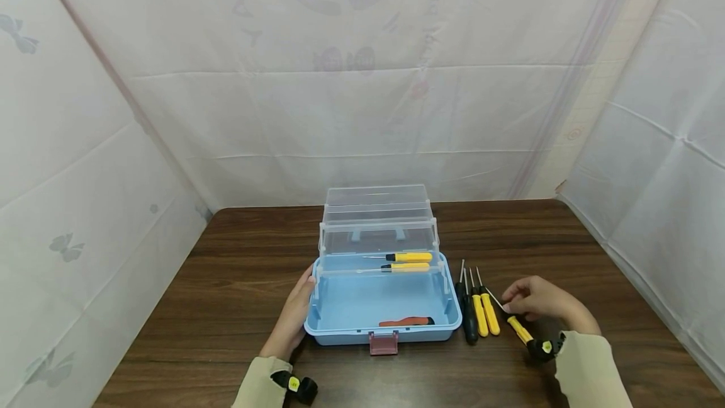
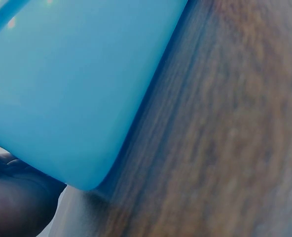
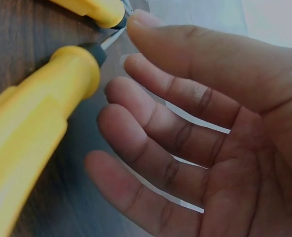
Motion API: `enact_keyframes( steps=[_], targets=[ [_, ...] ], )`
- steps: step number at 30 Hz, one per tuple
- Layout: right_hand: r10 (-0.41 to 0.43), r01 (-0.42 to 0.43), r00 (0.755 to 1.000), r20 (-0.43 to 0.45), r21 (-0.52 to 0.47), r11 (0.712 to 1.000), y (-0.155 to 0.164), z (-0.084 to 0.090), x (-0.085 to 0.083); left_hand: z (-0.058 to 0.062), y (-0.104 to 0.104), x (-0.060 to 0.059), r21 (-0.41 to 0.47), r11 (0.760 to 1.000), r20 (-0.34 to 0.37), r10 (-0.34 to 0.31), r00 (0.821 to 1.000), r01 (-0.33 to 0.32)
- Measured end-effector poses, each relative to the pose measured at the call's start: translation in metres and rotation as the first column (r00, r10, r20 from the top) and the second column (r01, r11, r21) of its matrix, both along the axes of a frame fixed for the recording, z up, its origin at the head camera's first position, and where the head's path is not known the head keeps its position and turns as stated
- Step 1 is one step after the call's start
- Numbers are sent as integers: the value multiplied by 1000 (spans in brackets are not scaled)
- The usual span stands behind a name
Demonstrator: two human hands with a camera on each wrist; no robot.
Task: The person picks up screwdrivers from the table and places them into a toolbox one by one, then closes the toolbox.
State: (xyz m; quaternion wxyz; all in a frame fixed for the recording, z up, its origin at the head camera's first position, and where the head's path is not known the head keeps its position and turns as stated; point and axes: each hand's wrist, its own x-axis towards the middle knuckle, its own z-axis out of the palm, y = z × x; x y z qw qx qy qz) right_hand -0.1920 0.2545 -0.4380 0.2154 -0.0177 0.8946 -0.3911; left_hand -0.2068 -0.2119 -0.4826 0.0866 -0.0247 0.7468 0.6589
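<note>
Head view: we note the blue toolbox (image 1: 382, 307) open at mid-desk (image 1: 226, 282), its clear tiered trays (image 1: 376, 232) swung back toward 12 o'clock, two yellow-handled screwdrivers (image 1: 408, 261) lying in the lower tray and a red-and-black tool (image 1: 406, 321) on the box floor near the front wall. Our left hand (image 1: 296, 315) lies flat against the box's 9 o'clock wall, fingers fairly straight, bracing rather than gripping. At 3 o'clock of the box three screwdrivers (image 1: 478, 310) lie side by side, and just beyond them the loose yellow screwdriver (image 1: 517, 325) lies slanted; our right hand (image 1: 535, 300) hovers over its shaft end, fingers bent, touching or nearly touching. Left wrist view: only the blue wall (image 2: 72, 94) and blurred desk grain (image 2: 225, 128) show; the palm (image 2: 13, 192) sits at the lower corner, in contact or very close. Right wrist view: the right hand (image 3: 195, 133) is spread wide, fingers straight, holding nothing; the yellow handle (image 3: 37, 128) lies just beside the fingertips (image 3: 116, 91). Risks, as we judge them: a pinch on the thin metal shaft may slip or let the handle swing into the neighbouring row and scatter it; the round handle may roll toward the desk's 6 o'clock edge; a light brace may let the box skid if bumped.
</note>
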Motion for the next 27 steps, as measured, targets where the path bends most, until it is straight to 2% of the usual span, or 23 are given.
enact_keyframes(
  steps=[12, 21, 27],
  targets=[
    [3, -2, 999, 45, -36, 999, 8, -5, 6, -1, 0, -1, -2, 1000, 3, 3, 1000, -3],
    [110, -105, 992, 58, -84, 991, 13, -8, 8, 0, -1, 0, -3, 1000, 2, -3, 1000, 3],
    [119, -113, 991, 58, -89, 990, 14, -11, 7, -1, -1, -1, 11, 1000, 4, 0, 1000, 0]
  ],
)
